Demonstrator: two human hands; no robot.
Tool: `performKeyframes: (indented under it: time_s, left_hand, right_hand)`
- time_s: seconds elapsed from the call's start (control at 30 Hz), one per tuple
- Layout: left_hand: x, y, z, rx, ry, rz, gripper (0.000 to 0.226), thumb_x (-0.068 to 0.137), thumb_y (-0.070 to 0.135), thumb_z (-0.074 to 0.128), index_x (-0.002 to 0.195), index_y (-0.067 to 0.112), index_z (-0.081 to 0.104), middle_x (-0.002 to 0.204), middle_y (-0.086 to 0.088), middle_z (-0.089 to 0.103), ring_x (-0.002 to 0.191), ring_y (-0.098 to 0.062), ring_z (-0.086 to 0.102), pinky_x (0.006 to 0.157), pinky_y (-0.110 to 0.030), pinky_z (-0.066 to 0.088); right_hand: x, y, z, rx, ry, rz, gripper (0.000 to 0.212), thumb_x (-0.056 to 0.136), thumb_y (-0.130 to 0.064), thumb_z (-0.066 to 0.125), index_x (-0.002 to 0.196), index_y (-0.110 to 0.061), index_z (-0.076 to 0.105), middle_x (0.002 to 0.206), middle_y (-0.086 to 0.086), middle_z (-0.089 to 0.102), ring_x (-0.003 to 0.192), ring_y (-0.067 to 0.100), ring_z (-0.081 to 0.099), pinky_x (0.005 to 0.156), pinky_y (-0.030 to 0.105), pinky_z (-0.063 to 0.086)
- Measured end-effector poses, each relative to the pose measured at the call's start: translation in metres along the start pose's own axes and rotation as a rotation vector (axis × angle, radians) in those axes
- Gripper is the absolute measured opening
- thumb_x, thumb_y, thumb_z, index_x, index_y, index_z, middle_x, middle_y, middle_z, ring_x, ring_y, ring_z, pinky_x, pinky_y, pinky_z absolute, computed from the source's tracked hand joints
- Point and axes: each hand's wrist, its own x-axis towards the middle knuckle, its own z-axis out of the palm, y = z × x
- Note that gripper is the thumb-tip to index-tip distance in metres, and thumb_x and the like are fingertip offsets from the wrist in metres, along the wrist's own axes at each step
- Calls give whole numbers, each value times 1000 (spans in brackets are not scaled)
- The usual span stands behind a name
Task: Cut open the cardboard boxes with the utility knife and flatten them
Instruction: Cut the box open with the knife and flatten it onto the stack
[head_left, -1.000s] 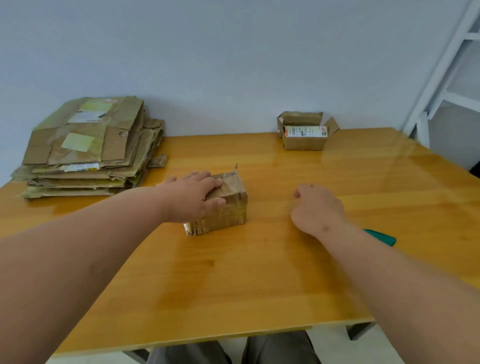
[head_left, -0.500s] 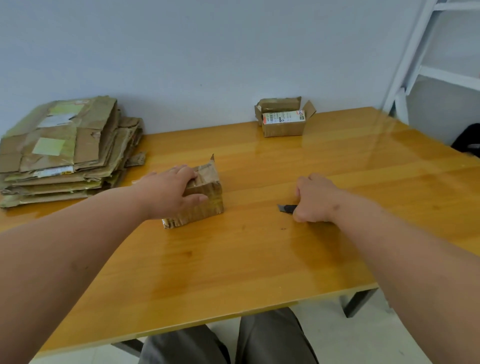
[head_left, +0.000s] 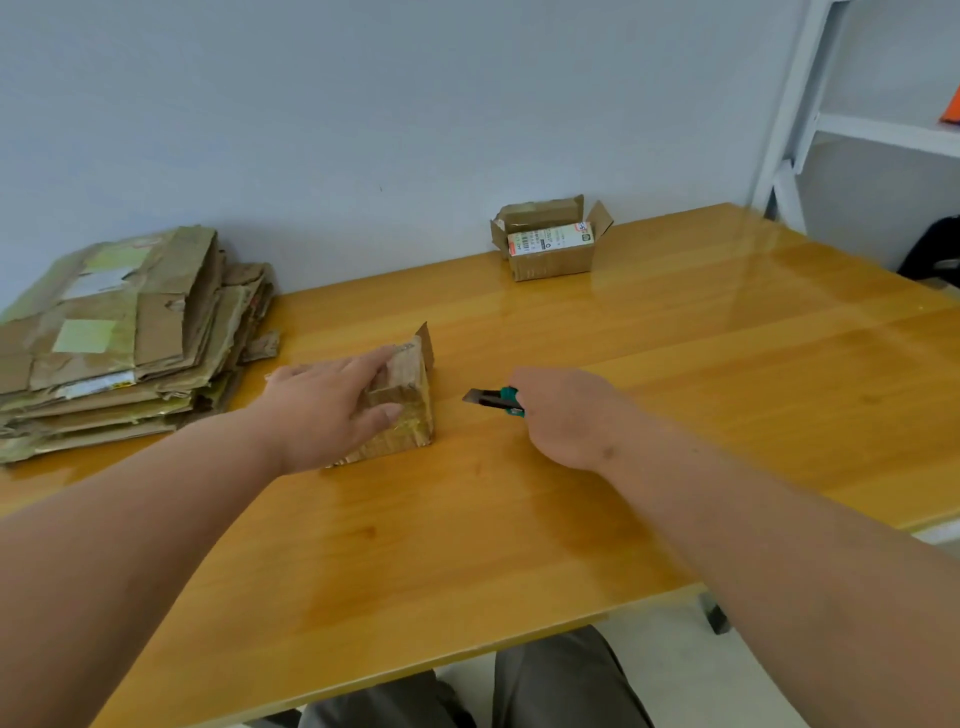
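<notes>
A small taped cardboard box sits on the wooden table near its middle. My left hand lies over the box's top, fingers spread on it and thumb against its front side. My right hand grips a green utility knife just right of the box. The knife's blade is out and points left at the box, a short gap away from it. A second small box with open flaps and a white label stands at the table's far edge by the wall.
A stack of flattened cardboard lies at the table's back left. A white shelf frame stands at the right beyond the table. My knees show under the near table edge.
My right hand picked up the knife from the table and brought it left toward the box, blade now showing. My left hand stayed on the box.
</notes>
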Motion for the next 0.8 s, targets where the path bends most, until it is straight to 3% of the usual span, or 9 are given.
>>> performKeyframes:
  time_s: [0.1,0.27,0.53,0.7,0.8]
  left_hand:
    - [1,-1,-2,-17,-5,29,65,93,64,26,151,42,7,156,9,31,138,-21,36,110,-45,25]
    - [1,-2,-6,-16,-58,79,67,86,67,13,150,48,8,159,19,15,143,-15,26,113,-48,23]
    - [2,-4,-3,-21,-54,85,70,83,68,10,150,50,7,159,19,14,143,-16,27,113,-48,24]
    - [2,-5,-1,-24,-37,87,65,88,66,14,150,49,9,159,19,16,142,-16,27,112,-47,25]
    - [2,-6,0,-28,-35,82,69,84,67,11,150,48,10,159,19,17,142,-15,28,111,-46,26]
  right_hand:
    - [4,-13,5,81,32,-85,12,100,-14,36,101,-22,46,81,-4,50,69,16,50,55,32,34]
    - [3,-19,14,94,183,-227,20,104,-25,31,102,-20,50,82,-4,53,71,20,52,61,38,42]
    - [5,-18,19,133,228,-244,21,105,-30,33,106,-22,53,83,-6,53,72,18,51,60,38,41]
    - [5,-26,14,167,277,-271,16,105,-29,33,92,-28,43,76,-12,47,64,8,44,52,31,29]
    - [9,-30,14,144,257,-255,15,105,-28,34,92,-29,42,76,-11,49,65,12,47,52,32,30]
